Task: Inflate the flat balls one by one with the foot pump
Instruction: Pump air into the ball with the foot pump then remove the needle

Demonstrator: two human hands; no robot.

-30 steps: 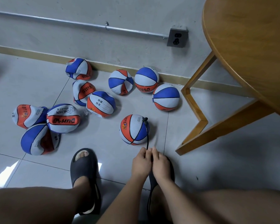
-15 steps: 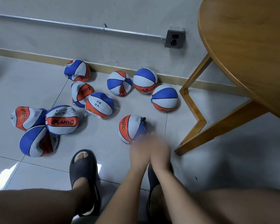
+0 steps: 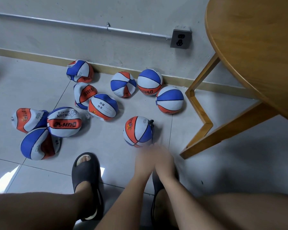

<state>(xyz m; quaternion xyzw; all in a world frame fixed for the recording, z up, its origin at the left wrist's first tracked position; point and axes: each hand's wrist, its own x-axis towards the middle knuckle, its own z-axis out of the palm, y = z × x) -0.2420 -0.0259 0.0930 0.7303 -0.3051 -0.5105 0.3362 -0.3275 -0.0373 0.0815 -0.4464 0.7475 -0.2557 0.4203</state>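
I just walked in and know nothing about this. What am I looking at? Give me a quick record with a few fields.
Balls: ten on the floor, red, white and blue
Flat balls: mostly on the left, crumpled
Being filled: nearest ball, black hose plugged in
Hands: left hand and right hand together just below that ball; too blurred to tell the grip
Pump: not clearly visible
Nearby: black sandal, wooden table, wall socket
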